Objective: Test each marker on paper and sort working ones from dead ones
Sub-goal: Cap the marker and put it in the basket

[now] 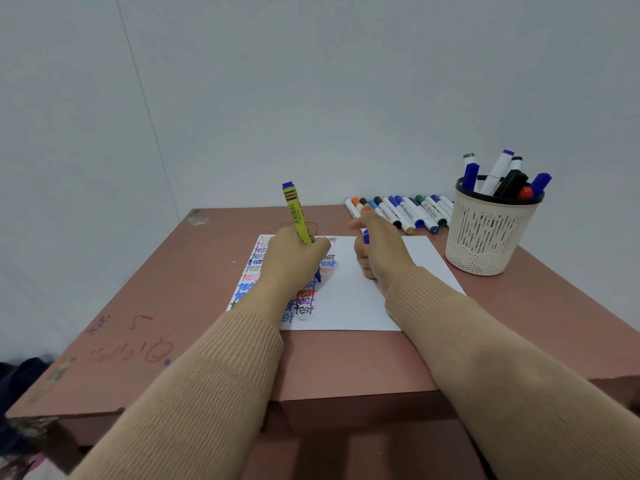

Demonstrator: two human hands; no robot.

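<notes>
So the reddish-brown surface (346,362) has scribbles near its left edge, and a white sheet of paper (353,306) lies around the middle. The sheet's left half is packed with columns of "test" in blue, red, purple and black.

At the far right corner stands a cream slotted plastic basket (485,237) with a bunch of markers stuck upright in it. Just left of it, along the far edge, lies a row of white-barrelled markers (405,211) with mixed coloured caps, side by side. Can't tell which group is the working lot and which is the dead one.

The left hand (291,261) is on the written half of the paper, fingers clamped round a yellow marker with a blue end (296,213). Its barrel tilts up and away, dark blue tip down at the sheet beside the second column of words. The right hand (377,247) is over the bare right half, fingers curled round a small blue cap (366,236), thumb sticking out.

My guess is this one's mid-test. The left hand lies right over the written words, so if any of that ink is wet, dragging it could smear things. That column's crowded too, so a faint stroke over old writing could pass for working. And the marker could easily land in the wrong group.
</notes>
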